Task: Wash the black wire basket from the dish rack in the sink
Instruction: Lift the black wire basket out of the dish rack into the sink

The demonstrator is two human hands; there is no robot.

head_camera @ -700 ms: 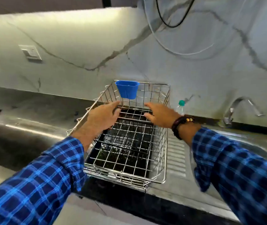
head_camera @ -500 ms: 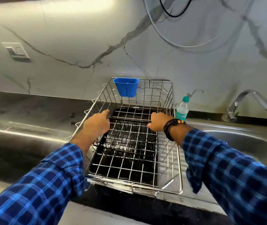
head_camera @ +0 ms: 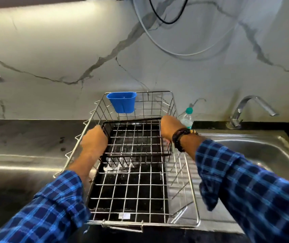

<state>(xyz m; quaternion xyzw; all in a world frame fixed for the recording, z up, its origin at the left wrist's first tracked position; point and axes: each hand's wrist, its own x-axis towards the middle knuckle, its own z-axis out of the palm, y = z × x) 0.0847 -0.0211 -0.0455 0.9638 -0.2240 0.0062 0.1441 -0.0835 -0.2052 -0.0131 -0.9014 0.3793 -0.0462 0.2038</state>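
Head view: left hand (head_camera: 94, 140) and right hand (head_camera: 169, 128) grip opposite rims of black basket (head_camera: 136, 139); likely light, stiff, possibly wet.

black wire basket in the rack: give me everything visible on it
The black wire basket is a small rectangular grid of dark coated wire with a thicker rim, whitish residue on its front lower wires. It sits inside the back half of the steel dish rack, apparently raised off the rack floor, near edge tilted slightly. The left hand holds its left rim and the right hand its right rim. It looks empty.
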